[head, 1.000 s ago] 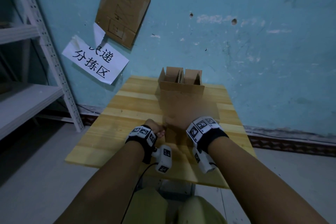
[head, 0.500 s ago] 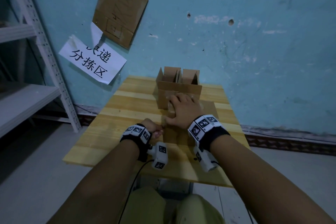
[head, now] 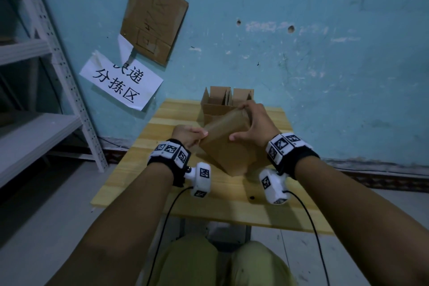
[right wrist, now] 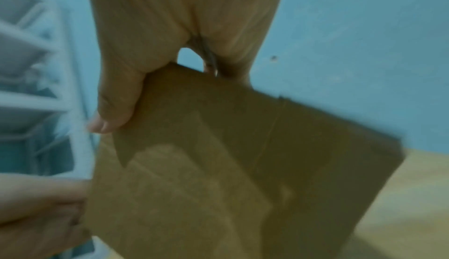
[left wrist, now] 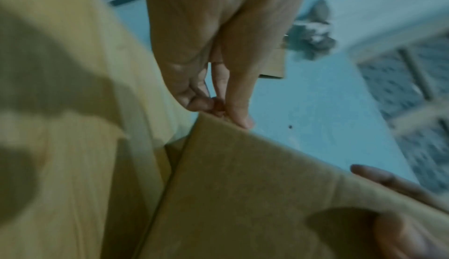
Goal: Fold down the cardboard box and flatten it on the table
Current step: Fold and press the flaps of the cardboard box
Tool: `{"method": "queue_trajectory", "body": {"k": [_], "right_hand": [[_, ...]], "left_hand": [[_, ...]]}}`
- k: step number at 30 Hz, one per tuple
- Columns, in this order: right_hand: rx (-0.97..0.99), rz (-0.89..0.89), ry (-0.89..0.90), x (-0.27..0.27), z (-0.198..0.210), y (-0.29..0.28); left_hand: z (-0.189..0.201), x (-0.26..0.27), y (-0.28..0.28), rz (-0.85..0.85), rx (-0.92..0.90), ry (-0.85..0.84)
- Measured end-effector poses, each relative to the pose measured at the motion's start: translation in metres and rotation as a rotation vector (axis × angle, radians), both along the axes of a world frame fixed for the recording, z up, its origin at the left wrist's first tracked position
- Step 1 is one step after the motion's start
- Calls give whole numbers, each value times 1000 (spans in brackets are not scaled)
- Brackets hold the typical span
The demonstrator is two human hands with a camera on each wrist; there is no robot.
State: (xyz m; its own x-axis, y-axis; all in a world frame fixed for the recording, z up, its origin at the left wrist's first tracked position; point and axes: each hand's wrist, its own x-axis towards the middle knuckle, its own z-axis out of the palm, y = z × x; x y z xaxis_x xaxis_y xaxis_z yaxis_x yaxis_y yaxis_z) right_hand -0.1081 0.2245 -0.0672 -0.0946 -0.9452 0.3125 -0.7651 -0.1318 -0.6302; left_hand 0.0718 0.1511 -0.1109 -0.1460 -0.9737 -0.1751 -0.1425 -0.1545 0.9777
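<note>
Now, with your left hand (head: 189,135) pinching one corner and your right hand (head: 254,121) gripping the collapsed cardboard box (head: 228,146), lower it evenly onto the table (head: 232,206).

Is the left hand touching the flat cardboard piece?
Touching. The left wrist view shows the left hand pinching a corner of the flat cardboard piece.

Table: pale slatted wooden table (head: 232,202) set against painted wall (head: 301,65), far edge touching it.
Held cardboard: flattened brown cardboard box (head: 228,146) tilted above table centre, between left hand (head: 188,136) at its left edge and right hand (head: 254,123) at its upper right corner.
Behind: open brown cardboard carton (head: 222,103) on table's far edge, at the wall.
Left of table: perforated metal shelving unit (head: 46,76) on floor.
On wall, above left: printed paper sign (head: 120,82), brown cardboard sheet (head: 154,22) above it.
</note>
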Motion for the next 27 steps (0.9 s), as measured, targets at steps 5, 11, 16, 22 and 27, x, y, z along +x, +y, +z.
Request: {"method": "queue_trajectory", "body": {"k": [5,11,16,22,27], "right_hand": [[59,-65,-173,-9,-9,0],[197,-125,-126,-30,-3,8],[339,-214,200,-33,-2,10],[359,-163,615,-7,-8,5],[308,-118,673,7,-13,-2]], "left_hand": [[12,-10,11,84,-129,-15],[21,-32,20,43,-229,-109],[29,-52,31,-32,-302,-189],[36,-57,32,-38,-347,-328],[28,-53,22,-64,-279,-202]]}}
